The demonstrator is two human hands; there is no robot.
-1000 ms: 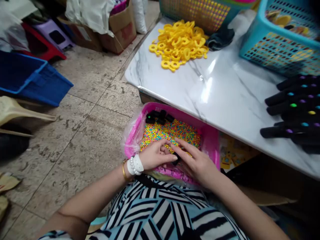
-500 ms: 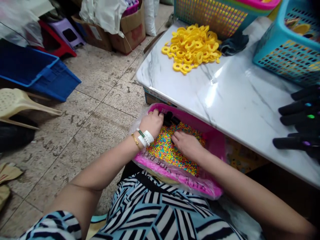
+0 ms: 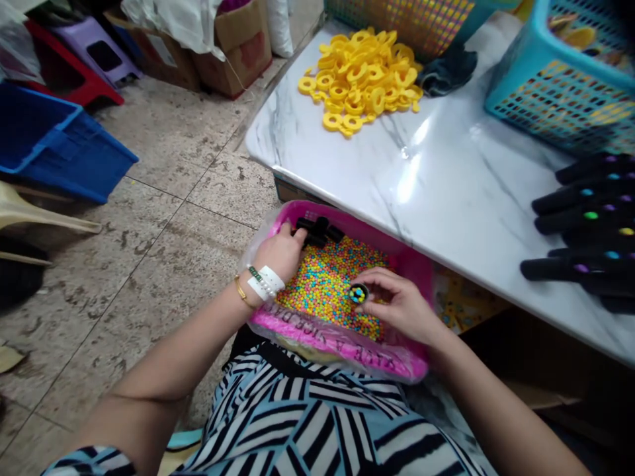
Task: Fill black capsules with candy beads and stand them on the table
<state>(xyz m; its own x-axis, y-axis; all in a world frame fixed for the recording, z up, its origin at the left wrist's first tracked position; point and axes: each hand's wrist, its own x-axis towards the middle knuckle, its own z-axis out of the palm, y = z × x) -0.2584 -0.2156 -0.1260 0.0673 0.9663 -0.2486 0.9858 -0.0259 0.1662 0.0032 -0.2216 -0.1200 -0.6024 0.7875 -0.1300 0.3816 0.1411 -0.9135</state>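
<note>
A pink basket lined with clear plastic sits at my lap, full of small multicoloured beads. Between the thumb and fingers of my right hand is a short black tube; blue and yellow beads fill its round open end, which faces me. My left hand is at the far left corner of the basket, its fingers curled against the end of several black tubes lying on the beads. Its fingertips are partly hidden, but they seem closed on one tube.
A white marbled table stands beyond the basket. On it are a pile of yellow ring-shaped pieces, a dark cloth, a blue basket and several black tubes with coloured ends. A blue crate is on the floor at left.
My right hand has come up out of the beads and moved towards me, showing a bead-filled black tube. The left hand stays by the black tubes. The view has shifted slightly.
</note>
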